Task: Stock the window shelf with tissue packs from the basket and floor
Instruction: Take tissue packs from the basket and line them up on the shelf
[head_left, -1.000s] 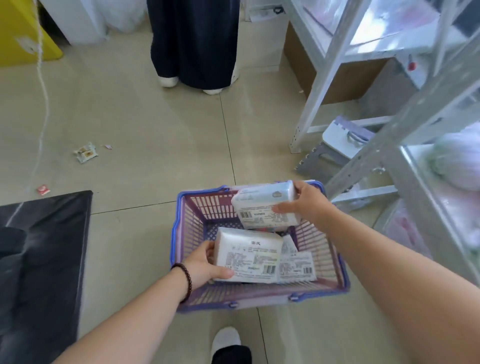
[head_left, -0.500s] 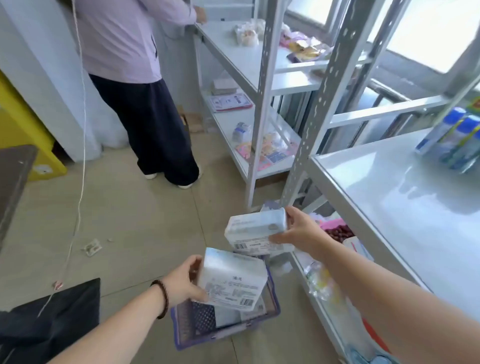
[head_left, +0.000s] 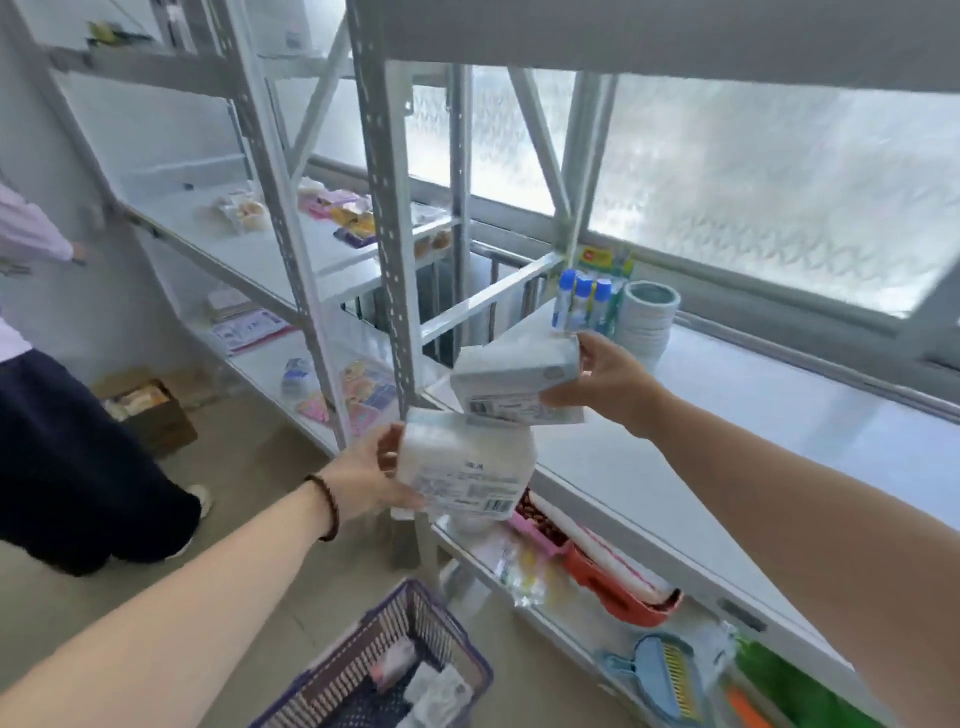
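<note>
Carrying two packs: upper tissue pack (head_left: 517, 384) clamped in right hand (head_left: 605, 382), lower tissue pack (head_left: 465, 470) gripped by left hand (head_left: 363, 480); best laid flat on the shelf (head_left: 779, 415) just beyond.

we get bright, soft daylight through the frosted window (head_left: 753, 176), which glows nearly white. below the window, the shelf top (head_left: 779, 415) carries a pale sheen. shadows are faint. motion blur smears the uprights left of the window and the basket (head_left: 395, 670) far below it. straight lines bow toward the frame edges.
</note>
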